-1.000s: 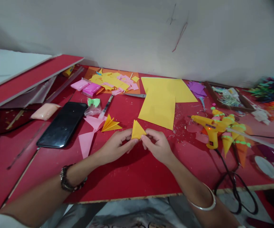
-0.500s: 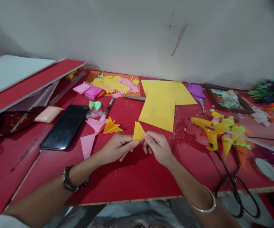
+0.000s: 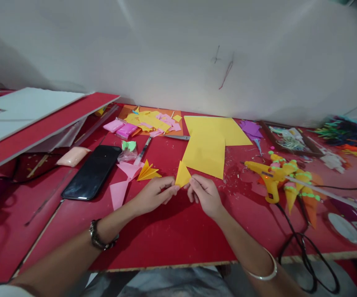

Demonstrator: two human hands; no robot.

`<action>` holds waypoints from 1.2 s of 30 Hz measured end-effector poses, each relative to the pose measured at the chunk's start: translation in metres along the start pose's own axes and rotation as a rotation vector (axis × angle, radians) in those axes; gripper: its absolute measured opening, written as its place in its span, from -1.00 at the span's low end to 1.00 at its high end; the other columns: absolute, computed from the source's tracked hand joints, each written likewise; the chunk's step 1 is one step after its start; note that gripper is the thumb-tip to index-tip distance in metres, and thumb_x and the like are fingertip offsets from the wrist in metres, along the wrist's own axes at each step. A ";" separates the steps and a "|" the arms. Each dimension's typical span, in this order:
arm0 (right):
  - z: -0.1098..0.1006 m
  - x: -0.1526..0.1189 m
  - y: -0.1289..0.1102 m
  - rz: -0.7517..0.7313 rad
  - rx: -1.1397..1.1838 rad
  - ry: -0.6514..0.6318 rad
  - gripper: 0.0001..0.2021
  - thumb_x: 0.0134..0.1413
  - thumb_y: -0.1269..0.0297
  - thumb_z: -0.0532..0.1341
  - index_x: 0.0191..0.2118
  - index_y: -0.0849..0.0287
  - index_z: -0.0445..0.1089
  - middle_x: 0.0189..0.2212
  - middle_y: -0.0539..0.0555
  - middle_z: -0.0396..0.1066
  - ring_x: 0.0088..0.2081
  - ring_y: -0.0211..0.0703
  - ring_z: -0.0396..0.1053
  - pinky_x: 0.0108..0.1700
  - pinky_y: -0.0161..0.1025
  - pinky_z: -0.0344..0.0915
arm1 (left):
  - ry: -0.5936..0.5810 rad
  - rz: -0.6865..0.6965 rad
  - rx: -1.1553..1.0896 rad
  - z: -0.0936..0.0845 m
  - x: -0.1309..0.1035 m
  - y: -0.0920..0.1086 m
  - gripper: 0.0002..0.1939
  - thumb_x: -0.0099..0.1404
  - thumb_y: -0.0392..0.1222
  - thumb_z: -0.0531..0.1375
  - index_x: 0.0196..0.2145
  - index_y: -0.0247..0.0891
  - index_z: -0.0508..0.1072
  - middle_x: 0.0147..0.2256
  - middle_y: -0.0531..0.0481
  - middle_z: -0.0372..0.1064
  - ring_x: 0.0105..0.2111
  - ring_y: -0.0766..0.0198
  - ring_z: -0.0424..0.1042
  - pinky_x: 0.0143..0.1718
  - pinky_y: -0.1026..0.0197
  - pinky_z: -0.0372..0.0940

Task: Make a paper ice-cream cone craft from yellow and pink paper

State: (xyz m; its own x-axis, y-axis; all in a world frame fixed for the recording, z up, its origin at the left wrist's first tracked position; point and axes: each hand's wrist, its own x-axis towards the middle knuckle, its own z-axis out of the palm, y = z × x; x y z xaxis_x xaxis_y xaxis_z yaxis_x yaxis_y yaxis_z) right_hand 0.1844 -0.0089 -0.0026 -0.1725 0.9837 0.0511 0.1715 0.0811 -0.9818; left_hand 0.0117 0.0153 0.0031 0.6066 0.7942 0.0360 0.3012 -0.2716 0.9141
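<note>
Forearms (image 3: 113, 223) angled inward over front edge of tabletop (image 3: 166, 243). Left hand (image 3: 157, 194) pinched on folded yellow paper (image 3: 183, 175), lower left corner; right hand (image 3: 206, 194) pinched on right corner, fingers curled. Paper between hands, tip toward back edge.

Clock centred on your view. At nine you have a peach packet (image 3: 73, 157); between eight and nine, a black phone (image 3: 92, 173), lying flat. Near ten: two pink packets (image 3: 126, 131), side by side. At three: a brown-rimmed tray (image 3: 308, 153), then bundled fuzzy stems (image 3: 339, 131) farther out. Between three and four: a yellow glue gun (image 3: 271, 192), indicator lit. At twelve: a pale grey wall (image 3: 178, 62).
</note>
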 end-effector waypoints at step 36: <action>0.000 0.006 0.007 0.028 0.037 0.016 -0.89 -0.07 0.25 0.16 -0.45 0.16 0.22 -0.55 -0.09 0.19 -0.52 -0.36 0.16 -0.42 -0.37 0.14 | 0.096 -0.015 0.327 -0.011 -0.010 0.013 -0.84 0.21 -0.14 0.03 -0.41 -0.26 0.29 -0.45 0.10 0.28 -0.45 0.39 0.22 -0.44 0.35 0.07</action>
State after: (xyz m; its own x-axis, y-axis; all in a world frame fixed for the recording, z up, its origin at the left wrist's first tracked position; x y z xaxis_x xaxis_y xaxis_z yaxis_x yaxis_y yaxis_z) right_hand 0.1841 -0.0027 -0.0091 -0.1524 0.9880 0.0257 0.1399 0.0473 -0.9890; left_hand 0.0017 0.0102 0.0193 0.5334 0.8425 0.0755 0.5391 -0.4073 0.7372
